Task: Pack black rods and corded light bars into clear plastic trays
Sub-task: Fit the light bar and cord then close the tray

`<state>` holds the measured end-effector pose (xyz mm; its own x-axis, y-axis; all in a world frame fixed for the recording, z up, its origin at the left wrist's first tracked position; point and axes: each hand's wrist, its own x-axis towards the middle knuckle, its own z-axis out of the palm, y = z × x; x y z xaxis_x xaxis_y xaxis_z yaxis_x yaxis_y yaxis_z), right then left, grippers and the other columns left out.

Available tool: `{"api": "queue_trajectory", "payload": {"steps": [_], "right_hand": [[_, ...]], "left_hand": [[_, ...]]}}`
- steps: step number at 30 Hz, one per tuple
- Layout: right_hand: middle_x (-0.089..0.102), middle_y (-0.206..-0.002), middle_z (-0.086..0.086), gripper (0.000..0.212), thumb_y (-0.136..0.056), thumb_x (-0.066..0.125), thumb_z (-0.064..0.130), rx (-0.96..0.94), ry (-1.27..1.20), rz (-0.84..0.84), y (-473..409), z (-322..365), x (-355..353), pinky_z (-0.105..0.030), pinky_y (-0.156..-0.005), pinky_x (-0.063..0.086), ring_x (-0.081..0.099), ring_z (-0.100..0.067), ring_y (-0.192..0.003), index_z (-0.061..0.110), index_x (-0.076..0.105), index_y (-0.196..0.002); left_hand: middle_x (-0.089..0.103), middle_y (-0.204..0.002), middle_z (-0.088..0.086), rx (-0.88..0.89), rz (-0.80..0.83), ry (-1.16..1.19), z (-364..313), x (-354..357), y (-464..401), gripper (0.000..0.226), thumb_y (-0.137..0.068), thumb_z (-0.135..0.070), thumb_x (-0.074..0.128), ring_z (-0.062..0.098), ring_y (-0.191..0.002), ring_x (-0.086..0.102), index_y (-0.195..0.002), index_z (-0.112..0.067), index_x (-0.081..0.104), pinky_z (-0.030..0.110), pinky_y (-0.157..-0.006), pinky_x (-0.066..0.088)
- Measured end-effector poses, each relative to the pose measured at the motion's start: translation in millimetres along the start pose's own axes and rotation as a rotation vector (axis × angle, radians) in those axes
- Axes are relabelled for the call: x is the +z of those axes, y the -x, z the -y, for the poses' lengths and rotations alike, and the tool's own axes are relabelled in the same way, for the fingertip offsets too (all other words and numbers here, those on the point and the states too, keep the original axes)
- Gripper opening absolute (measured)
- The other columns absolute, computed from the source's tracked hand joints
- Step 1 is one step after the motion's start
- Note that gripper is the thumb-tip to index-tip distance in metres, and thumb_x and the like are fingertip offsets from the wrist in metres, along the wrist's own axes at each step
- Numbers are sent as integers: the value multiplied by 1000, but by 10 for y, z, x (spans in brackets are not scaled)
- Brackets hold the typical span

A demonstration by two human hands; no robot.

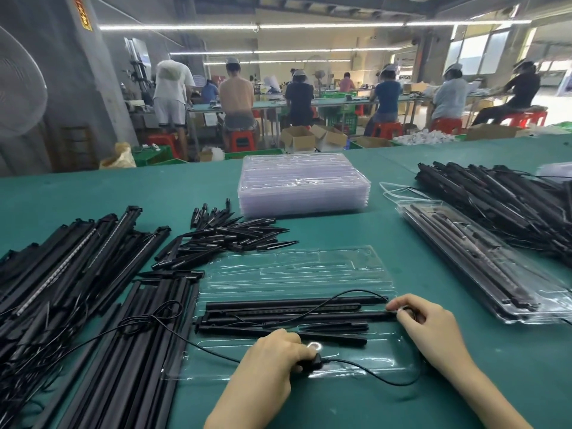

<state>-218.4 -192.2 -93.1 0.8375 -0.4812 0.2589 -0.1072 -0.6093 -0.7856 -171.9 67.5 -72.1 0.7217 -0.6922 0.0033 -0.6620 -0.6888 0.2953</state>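
An open clear plastic tray (294, 270) lies on the green table in front of me. Black rods and a light bar (288, 314) lie across its middle slots. A thin black cord (371, 371) loops from the bar over the tray's near half. My left hand (275, 357) grips a small black plug on that cord at the tray's near edge. My right hand (424, 323) pinches the right end of the bar and cord at the tray's right side.
A stack of empty clear trays (303, 187) sits at the back centre. Short black spikes (229, 239) lie in a pile left of centre. Corded light bars (62, 267) and long rods (136, 351) fill the left. A packed tray (483, 261) and more bars (501, 199) lie right.
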Motion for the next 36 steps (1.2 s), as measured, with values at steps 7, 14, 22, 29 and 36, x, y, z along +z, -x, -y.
{"api": "queue_trajectory", "payload": {"steps": [7,14,22,29,36], "right_hand": [[47,-46,6,31,-81,62,1,-10,5,-9,5,5,24,-17,-47,29,38,-7,-44,28,68,-67],[45,-56,3,27,-87,62,4,-14,-231,-27,-26,-17,-89,-20,-54,30,38,-12,-56,29,72,-83],[49,-75,-9,26,-85,47,17,87,-825,200,-20,77,-263,-18,-53,40,47,-12,-62,14,72,-92],[65,-90,-9,50,-74,44,-10,-1,-1119,234,-20,42,-275,-20,-72,54,64,-15,-79,7,60,-119],[67,-82,5,24,-69,71,21,-170,-697,148,23,-13,-256,-12,-74,48,61,-5,-77,18,71,-93]], "left_hand": [[52,-124,-6,-62,41,-51,-134,-32,31,38,-101,-23,34,15,-119,41,-135,-36,45,27,-92,39],[31,-152,-3,-82,66,-158,-385,4,68,52,-101,-46,29,11,-136,31,-147,-21,28,28,-107,29],[52,-123,-22,-72,-239,-6,-201,31,159,44,-92,-63,29,-4,-117,43,-128,-44,46,15,-88,35],[53,-118,-27,120,-345,66,-466,-72,75,40,-89,-52,48,-7,-109,50,-125,-38,54,12,-91,40],[44,-128,-17,244,-352,281,-805,-93,-229,48,-93,-49,49,2,-116,43,-138,-33,39,20,-98,34]]}}
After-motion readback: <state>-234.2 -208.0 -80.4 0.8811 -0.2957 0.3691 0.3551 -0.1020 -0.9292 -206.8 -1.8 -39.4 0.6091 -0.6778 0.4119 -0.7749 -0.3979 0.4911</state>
